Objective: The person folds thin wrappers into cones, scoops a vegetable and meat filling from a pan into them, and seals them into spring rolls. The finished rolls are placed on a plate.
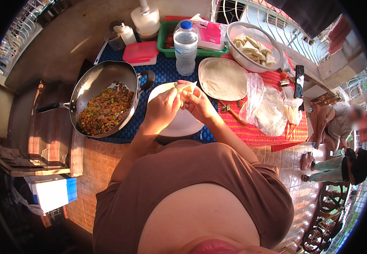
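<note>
Blue cloth table (162, 72), pan (103, 101) beside. Left hand (163, 106) and right hand (198, 103) meet over plate (183, 122), both pinching dough (186, 87).

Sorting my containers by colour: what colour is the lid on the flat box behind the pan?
The lid is pinkish red, clearest in the head view.

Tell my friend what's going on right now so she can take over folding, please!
Left hand and right hand: together pinching a pale wrapper over the white plate.
Pan with chopped filling sits to the left; a stack of round wrappers to the right.
Done: folded pieces lie in the bowl at the back.
Left: this piece looks half folded; filling and wrappers remain.
</note>
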A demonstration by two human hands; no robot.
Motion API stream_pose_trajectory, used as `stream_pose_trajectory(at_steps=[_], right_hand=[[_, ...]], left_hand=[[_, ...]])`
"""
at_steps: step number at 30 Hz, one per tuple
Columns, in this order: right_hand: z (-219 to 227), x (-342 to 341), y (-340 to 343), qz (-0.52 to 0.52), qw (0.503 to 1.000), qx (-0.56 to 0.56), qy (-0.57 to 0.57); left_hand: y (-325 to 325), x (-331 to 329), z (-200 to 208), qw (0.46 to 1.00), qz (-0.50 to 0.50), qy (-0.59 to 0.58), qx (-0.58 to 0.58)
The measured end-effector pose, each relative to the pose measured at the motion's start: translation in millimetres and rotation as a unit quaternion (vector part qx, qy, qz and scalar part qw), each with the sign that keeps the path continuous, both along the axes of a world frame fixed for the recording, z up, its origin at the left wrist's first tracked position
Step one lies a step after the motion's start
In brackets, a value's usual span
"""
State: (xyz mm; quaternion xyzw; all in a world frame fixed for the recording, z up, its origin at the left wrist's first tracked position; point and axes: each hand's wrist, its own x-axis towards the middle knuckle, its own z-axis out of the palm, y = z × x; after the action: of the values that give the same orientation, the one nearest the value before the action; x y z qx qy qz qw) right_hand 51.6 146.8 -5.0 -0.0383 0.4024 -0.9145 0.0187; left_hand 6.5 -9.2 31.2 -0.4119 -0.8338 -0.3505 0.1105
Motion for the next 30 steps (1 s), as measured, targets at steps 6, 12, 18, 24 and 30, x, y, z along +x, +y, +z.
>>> stream_pose_trajectory(at_steps=[6,12,18,24,30], right_hand=[[-4.2,-1.6,1.0,0.012,0.999,-0.032,0.032],[-1.6,-0.3,-0.1,0.012,0.998,-0.044,0.042],[-6.2,-2.9,-3.0,-0.019,0.995,-0.036,0.086],[3.4,-5.6,-8.2,-0.060,0.996,0.000,0.067],[1.0,-3.7,-7.1,-0.060,0.991,0.098,0.069]], left_hand=[[-4.6,5.7,19.3,0.998,-0.058,0.024,0.018],[-5.8,10.3,23.0,0.997,-0.058,0.054,-0.017],[0.8,17.2,15.9,0.996,-0.030,0.080,-0.035],[10.2,17.3,-8.0,0.998,0.012,0.037,0.042],[6.4,1.1,-12.5,0.827,-0.047,-0.500,0.253]])
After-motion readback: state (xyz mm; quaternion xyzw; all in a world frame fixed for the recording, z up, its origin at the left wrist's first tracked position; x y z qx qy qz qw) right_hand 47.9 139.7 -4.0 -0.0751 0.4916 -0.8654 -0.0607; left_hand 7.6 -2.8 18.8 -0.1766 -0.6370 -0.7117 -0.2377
